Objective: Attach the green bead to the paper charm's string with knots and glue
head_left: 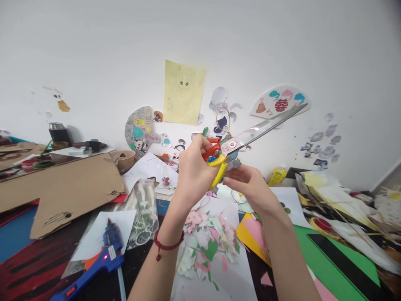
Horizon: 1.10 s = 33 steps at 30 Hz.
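Above the middle of the table, my left hand (pixel 196 169) is closed round the red and yellow handles of large scissors (pixel 258 133), whose blades point up and to the right. Just below the blades, my right hand (pixel 247 184) has its fingers bent near a small grey-green piece (pixel 233 163); the fingertips are partly hidden, and what they grip is hard to make out. Under both hands, green, pink and pale paper scraps (pixel 208 246) lie on a white sheet (pixel 233 284).
A blue glue gun (pixel 108 255) with a red light rests at the left beside cardboard (pixel 81 188) and a plastic bag (pixel 142 209). On the right are green card (pixel 338 263), a black strip (pixel 341 261) and a yellow bottle (pixel 277 176). Drawings hang on the wall behind.
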Each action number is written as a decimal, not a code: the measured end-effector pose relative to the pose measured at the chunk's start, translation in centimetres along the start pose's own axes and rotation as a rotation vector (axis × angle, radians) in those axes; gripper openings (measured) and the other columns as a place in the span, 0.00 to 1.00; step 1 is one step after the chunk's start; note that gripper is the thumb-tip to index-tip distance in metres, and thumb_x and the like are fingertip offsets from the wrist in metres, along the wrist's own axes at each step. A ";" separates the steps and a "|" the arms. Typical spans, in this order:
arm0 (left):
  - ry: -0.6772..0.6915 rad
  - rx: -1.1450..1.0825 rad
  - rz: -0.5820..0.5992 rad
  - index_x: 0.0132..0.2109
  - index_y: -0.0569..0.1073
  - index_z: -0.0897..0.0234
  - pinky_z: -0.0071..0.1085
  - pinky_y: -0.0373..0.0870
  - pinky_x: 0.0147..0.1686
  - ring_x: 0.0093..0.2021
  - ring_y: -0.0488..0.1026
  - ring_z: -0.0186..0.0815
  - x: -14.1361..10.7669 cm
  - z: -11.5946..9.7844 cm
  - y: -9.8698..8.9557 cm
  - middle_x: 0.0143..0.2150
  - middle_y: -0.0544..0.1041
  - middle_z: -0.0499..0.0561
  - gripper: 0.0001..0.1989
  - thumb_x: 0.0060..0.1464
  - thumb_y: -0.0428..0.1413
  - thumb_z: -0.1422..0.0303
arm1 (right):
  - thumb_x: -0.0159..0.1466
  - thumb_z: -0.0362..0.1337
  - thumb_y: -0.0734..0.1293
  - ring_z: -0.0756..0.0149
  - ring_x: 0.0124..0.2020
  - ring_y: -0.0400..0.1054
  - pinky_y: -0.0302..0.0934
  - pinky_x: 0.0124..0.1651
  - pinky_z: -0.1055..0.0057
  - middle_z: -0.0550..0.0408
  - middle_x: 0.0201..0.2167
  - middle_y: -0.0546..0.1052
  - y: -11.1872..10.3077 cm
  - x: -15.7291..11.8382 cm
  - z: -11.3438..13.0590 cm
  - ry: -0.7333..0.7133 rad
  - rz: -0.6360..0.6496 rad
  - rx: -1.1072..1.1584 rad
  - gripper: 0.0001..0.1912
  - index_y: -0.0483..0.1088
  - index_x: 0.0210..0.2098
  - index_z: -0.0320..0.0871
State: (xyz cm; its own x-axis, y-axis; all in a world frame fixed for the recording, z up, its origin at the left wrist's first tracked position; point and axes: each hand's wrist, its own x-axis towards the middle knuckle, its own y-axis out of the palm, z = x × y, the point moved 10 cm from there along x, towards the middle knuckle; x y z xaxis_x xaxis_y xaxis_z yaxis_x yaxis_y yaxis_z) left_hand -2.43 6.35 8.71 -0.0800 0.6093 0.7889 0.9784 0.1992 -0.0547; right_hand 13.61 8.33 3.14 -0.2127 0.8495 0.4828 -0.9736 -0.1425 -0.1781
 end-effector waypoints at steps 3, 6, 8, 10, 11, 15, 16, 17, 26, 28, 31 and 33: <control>0.036 0.062 0.013 0.33 0.61 0.60 0.27 0.66 0.30 0.31 0.72 0.33 -0.1 -0.4 0.0 0.30 0.73 0.44 0.17 0.44 0.64 0.74 | 0.54 0.45 0.78 0.57 0.41 0.78 0.70 0.48 0.59 0.49 0.37 0.83 0.6 -0.1 -0.3 0.040 0.023 -0.033 0.19 0.80 0.41 0.41; 0.070 0.095 0.023 0.34 0.61 0.60 0.26 0.63 0.28 0.29 0.68 0.30 -0.2 -0.9 0.0 0.30 0.72 0.43 0.17 0.44 0.63 0.75 | 0.57 0.45 0.76 0.57 0.42 0.77 0.70 0.48 0.58 0.49 0.37 0.83 0.6 -0.2 0.0 0.030 0.045 -0.086 0.17 0.80 0.42 0.42; 0.080 0.102 0.025 0.33 0.60 0.60 0.26 0.60 0.27 0.27 0.65 0.29 -0.2 -1.2 -0.1 0.29 0.70 0.42 0.17 0.44 0.63 0.76 | 0.59 0.46 0.75 0.58 0.42 0.77 0.70 0.48 0.58 0.50 0.37 0.83 0.4 -0.3 0.3 0.013 0.060 -0.108 0.17 0.80 0.44 0.43; 0.086 0.093 0.020 0.33 0.60 0.60 0.26 0.58 0.27 0.27 0.63 0.28 -0.3 -1.4 -0.1 0.29 0.70 0.42 0.18 0.44 0.63 0.77 | 0.59 0.46 0.75 0.58 0.41 0.76 0.70 0.47 0.58 0.51 0.36 0.83 0.2 -0.4 0.5 0.013 0.067 -0.112 0.17 0.80 0.43 0.43; 0.087 0.080 0.019 0.33 0.60 0.60 0.26 0.58 0.27 0.27 0.63 0.28 -0.3 -1.6 -0.1 0.29 0.69 0.42 0.18 0.43 0.64 0.77 | 0.59 0.46 0.75 0.58 0.40 0.76 0.70 0.46 0.59 0.51 0.35 0.83 0.1 -0.5 0.4 0.018 0.073 -0.109 0.16 0.80 0.42 0.43; 0.079 -0.006 0.046 0.33 0.60 0.60 0.26 0.57 0.26 0.26 0.61 0.28 -0.5 -1.8 0.2 0.29 0.69 0.42 0.20 0.43 0.65 0.77 | 0.55 0.46 0.78 0.59 0.40 0.76 0.69 0.41 0.65 0.49 0.37 0.82 -0.2 -0.8 -0.2 0.073 0.105 -0.049 0.17 0.80 0.40 0.43; 0.076 -0.029 0.052 0.33 0.60 0.60 0.26 0.57 0.26 0.26 0.62 0.28 -0.5 -1.8 0.2 0.28 0.69 0.42 0.20 0.43 0.65 0.77 | 0.55 0.46 0.78 0.59 0.40 0.76 0.69 0.41 0.66 0.49 0.38 0.83 -0.3 -0.8 -0.3 0.079 0.113 -0.025 0.17 0.80 0.40 0.44; 0.073 -0.048 0.056 0.33 0.60 0.60 0.26 0.58 0.26 0.26 0.62 0.28 -0.5 -1.9 0.2 0.28 0.70 0.42 0.19 0.44 0.65 0.77 | 0.55 0.45 0.78 0.59 0.40 0.76 0.70 0.41 0.67 0.49 0.38 0.83 -0.3 -0.9 -0.3 0.076 0.125 0.002 0.17 0.80 0.40 0.45; 0.073 -0.110 0.043 0.33 0.61 0.59 0.27 0.60 0.27 0.27 0.63 0.30 -0.7 -2.7 -0.6 0.28 0.69 0.43 0.18 0.43 0.65 0.77 | 0.60 0.45 0.75 0.63 0.37 0.77 0.70 0.40 0.68 0.51 0.37 0.84 0.7 -1.0 0.2 -0.016 0.223 0.132 0.14 0.82 0.44 0.48; 0.065 -0.123 0.046 0.33 0.61 0.59 0.27 0.59 0.26 0.27 0.62 0.30 -0.7 -2.7 -0.7 0.27 0.68 0.43 0.19 0.42 0.64 0.78 | 0.59 0.45 0.76 0.64 0.37 0.77 0.70 0.40 0.69 0.52 0.36 0.84 0.5 -0.9 0.1 -0.020 0.209 0.134 0.13 0.82 0.42 0.48; 0.065 -0.131 0.038 0.32 0.61 0.59 0.27 0.60 0.26 0.27 0.63 0.30 -0.7 -2.8 -0.9 0.27 0.68 0.44 0.19 0.41 0.63 0.78 | 0.57 0.45 0.78 0.65 0.36 0.77 0.69 0.40 0.70 0.53 0.36 0.84 0.2 -0.9 0.2 -0.032 0.178 0.139 0.13 0.82 0.40 0.48; 0.073 -0.131 0.025 0.32 0.61 0.59 0.27 0.62 0.27 0.28 0.64 0.31 -0.6 -2.9 -1.1 0.28 0.69 0.44 0.18 0.42 0.64 0.77 | 0.55 0.45 0.79 0.64 0.37 0.77 0.69 0.40 0.70 0.54 0.36 0.84 -0.1 -0.8 0.3 -0.045 0.152 0.145 0.14 0.82 0.40 0.49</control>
State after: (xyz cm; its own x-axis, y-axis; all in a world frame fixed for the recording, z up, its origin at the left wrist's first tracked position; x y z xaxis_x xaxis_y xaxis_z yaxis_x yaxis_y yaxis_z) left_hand -2.96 3.53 10.03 -0.0453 0.5542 0.8312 0.9968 0.0795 0.0014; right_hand 13.81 7.49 3.00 -0.3580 0.7897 0.4982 -0.9311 -0.3415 -0.1278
